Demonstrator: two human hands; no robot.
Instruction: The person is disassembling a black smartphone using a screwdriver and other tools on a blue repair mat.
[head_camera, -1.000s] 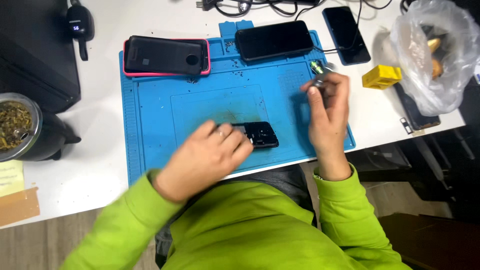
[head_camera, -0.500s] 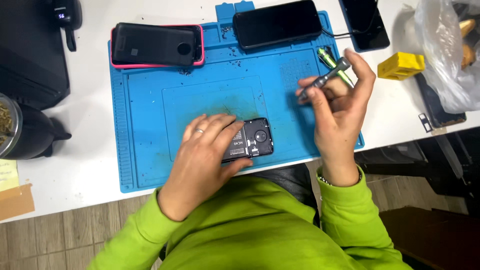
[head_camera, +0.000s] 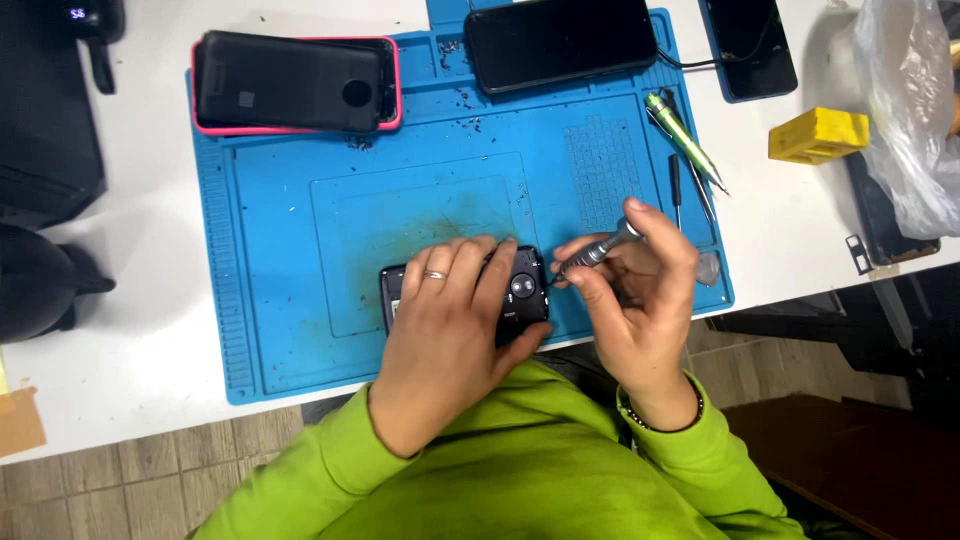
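Blue mat: left hand steadies phone; yellow box right.

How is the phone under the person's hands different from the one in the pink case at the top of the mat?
The small phone lies near the mat's front edge, pinned by the left hand; the pink-cased phone lies untouched at the back. The right hand aims a screwdriver at the small one. Both are dark and lie flat.

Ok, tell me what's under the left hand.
The left hand presses a small black phone onto the blue mat. Only the phone's right end and left edge show; its middle is covered. The right hand holds a screwdriver beside it.
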